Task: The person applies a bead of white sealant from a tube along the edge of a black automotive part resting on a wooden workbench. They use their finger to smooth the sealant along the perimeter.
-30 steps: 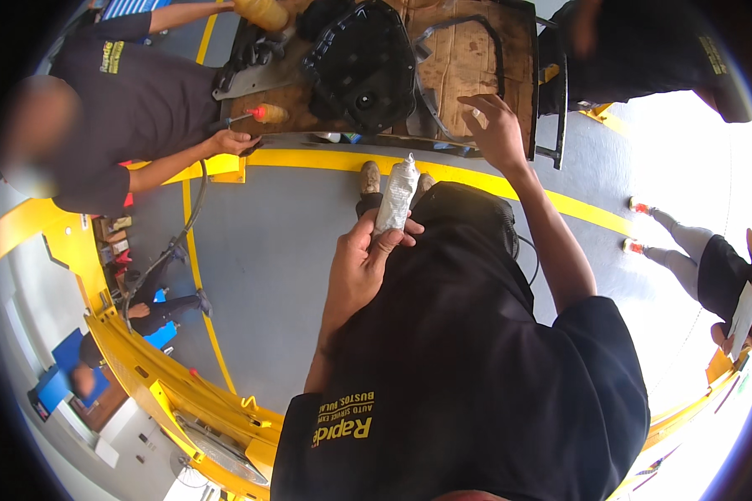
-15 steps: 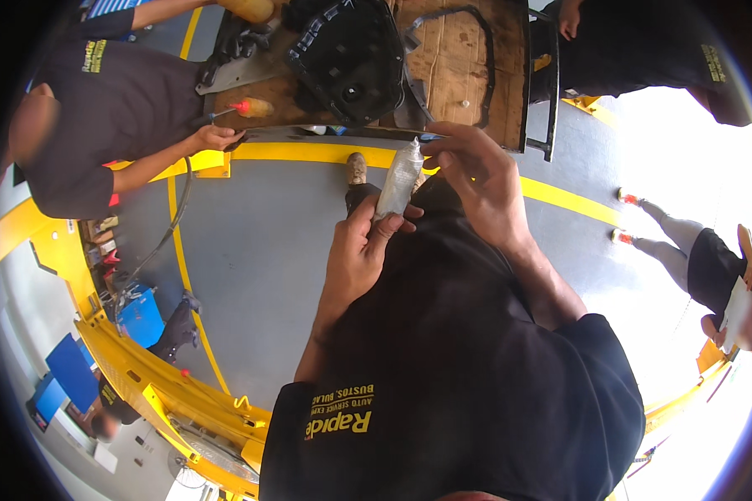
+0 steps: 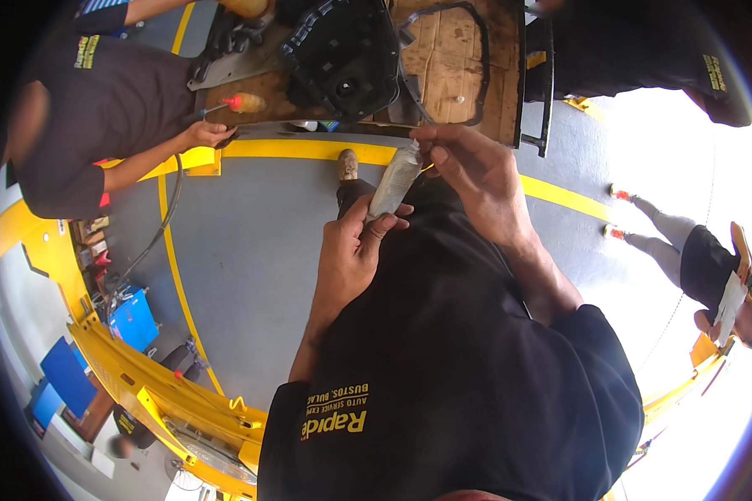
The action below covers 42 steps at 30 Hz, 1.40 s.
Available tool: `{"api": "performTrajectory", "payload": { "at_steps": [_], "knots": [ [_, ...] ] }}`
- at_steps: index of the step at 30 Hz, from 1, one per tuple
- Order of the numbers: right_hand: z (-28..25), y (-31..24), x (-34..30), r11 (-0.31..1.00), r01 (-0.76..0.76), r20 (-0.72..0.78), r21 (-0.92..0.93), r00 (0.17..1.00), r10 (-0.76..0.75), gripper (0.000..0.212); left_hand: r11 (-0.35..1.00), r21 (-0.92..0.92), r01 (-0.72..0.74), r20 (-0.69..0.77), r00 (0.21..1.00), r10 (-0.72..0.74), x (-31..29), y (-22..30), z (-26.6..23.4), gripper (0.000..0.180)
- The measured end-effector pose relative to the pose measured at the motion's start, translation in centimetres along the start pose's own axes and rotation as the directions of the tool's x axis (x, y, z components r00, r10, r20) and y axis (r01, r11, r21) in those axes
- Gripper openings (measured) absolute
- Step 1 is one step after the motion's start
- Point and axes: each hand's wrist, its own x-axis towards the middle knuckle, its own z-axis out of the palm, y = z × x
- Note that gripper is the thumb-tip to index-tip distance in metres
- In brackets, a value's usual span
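My left hand (image 3: 348, 253) is closed around the lower end of a crumpled silvery squeeze tube (image 3: 395, 179), holding it tilted with its narrow end up and away from me. At that narrow end, the curled thumb and fingers of my right hand (image 3: 483, 182) close on the tip; a cap there is too small to make out. Beyond my hands, a black oil pan (image 3: 355, 71) lies on a cardboard-topped workbench (image 3: 443, 63). A thin dark gasket (image 3: 485, 63) rests on the cardboard to its right.
At the left, a co-worker's hand (image 3: 209, 134) is by the bench edge, near a red-tipped bottle (image 3: 246, 103). Another person in dark clothes (image 3: 618, 50) stands at the far right. A black metal bench frame (image 3: 546, 92) and yellow lift parts (image 3: 154, 392) surround the grey floor.
My right fingers have come in from beside the tube onto its tip. The tube and my left hand have shifted slightly left.
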Motion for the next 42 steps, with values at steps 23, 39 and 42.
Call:
{"api": "performTrajectory", "payload": {
  "at_steps": [23,39,42],
  "knots": [
    [-5.8,14.5,15.2,0.300,0.282,0.179,-0.911,0.928,-0.328,0.029,0.995,-0.094,0.025,-0.181,0.983,-0.042,-2.0,-1.6,-1.9,0.038],
    [-6.3,16.4,16.0,-0.011,0.322,0.315,-0.947,0.917,-0.245,0.041,0.989,-0.142,0.040,-0.224,0.972,-0.071,-2.7,-2.0,-2.6,0.036],
    [-6.1,16.0,15.8,0.011,0.310,0.298,-0.951,0.925,-0.233,0.044,0.992,-0.123,0.039,-0.223,0.973,-0.066,-2.7,-2.1,-2.7,0.037]
  ]
}}
